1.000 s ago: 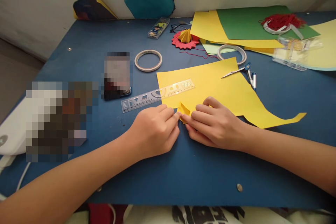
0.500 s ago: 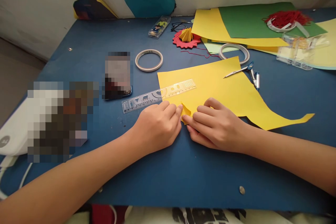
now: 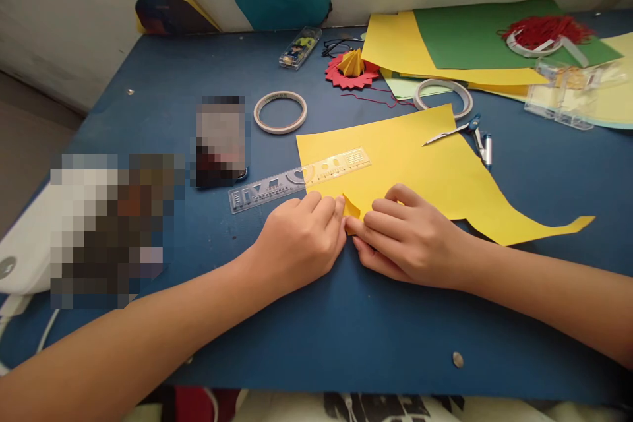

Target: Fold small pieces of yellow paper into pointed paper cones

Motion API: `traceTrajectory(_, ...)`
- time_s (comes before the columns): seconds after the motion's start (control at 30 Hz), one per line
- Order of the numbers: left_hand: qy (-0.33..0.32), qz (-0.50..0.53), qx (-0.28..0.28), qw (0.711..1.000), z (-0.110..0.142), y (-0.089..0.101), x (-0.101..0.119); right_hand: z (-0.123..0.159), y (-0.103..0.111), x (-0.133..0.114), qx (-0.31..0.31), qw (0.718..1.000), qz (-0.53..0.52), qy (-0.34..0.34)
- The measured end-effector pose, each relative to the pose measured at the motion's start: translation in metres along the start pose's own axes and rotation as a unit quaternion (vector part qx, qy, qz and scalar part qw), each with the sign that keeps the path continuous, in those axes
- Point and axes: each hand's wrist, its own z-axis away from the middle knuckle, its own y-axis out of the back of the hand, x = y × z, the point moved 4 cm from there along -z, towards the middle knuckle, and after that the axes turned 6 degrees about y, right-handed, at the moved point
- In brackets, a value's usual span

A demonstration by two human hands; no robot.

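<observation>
Between my two hands is a small folded piece of yellow paper point(image 3: 351, 207), mostly hidden by the fingers. My left hand point(image 3: 304, 234) is closed on its left side, thumb and fingers pinching it. From the other side, my right hand point(image 3: 413, 237) grips it, its index fingertip pressed close to my left fingers. Behind the hands lies a large yellow sheet point(image 3: 390, 145) with a curved cut edge that narrows to a strip at the right. A clear stencil ruler point(image 3: 277, 186) rests partly on that sheet, just beyond my left hand. On the sheet's right edge lies a blue compass point(image 3: 473, 124).
Two tape rolls, one at left point(image 3: 280, 112) and one at right point(image 3: 465, 100), lie farther back. A red-and-yellow paper flower point(image 3: 352, 69) sits near stacked coloured sheets point(image 3: 475, 39) with red shreds point(image 3: 548, 36) on top. Blurred items point(image 3: 220, 142) lie at left.
Both hands stay closed on the small folded paper, with hardly any movement. The whole view has shifted very slightly.
</observation>
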Motion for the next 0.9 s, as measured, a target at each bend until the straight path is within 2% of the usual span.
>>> traceTrajectory(0.4,0.013,-0.019,-0.049,0.999,-0.002,-0.004,0.001,0.0,0.001,0.0,-0.006,1.0,-0.011,0.0)
traceTrajectory(0.6,-0.007,-0.025,-0.019,0.999,0.0,-0.002,0.0,0.0,0.0,0.001,-0.003,1.0,-0.014,-0.002)
traceTrajectory(0.73,-0.039,-0.02,-0.002,0.999,0.003,0.005,0.001,-0.001,0.001,0.001,-0.001,1.0,-0.018,-0.002)
traceTrajectory(0.9,-0.036,-0.018,-0.001,0.999,0.005,0.017,0.011,-0.001,0.001,0.001,-0.001,1.0,-0.03,-0.004)
